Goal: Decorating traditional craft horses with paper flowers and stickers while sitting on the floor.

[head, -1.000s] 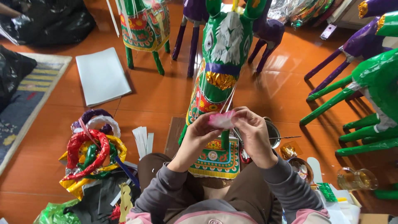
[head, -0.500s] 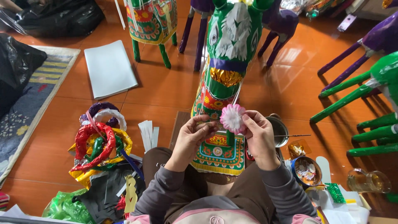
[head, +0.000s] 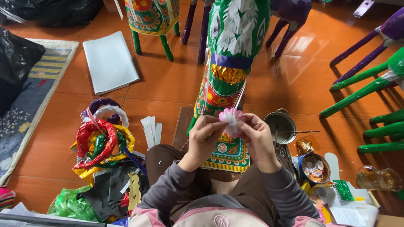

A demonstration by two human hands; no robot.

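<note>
A small pink and white paper flower (head: 231, 116) is pinched between my left hand (head: 203, 136) and my right hand (head: 257, 136), both raised in front of me. Just behind the flower stands a tall green paper animal figure (head: 235, 29) with a gold foil collar (head: 227, 73) and a patterned red and green chest cloth (head: 226, 151). My knees in brown trousers flank the figure's base.
A heap of coloured foil rings (head: 101, 141) and cut paper lies at my left. A metal pot (head: 281, 125), a bowl of small pieces (head: 313, 167) and a glass jar (head: 376, 178) sit at my right. Green and purple figure legs (head: 366, 88) stand around. White sheets (head: 108, 61) lie behind.
The flower has gone from a folded pink strip to a fanned-out round bloom, and my hands have drawn a little closer to me with it.
</note>
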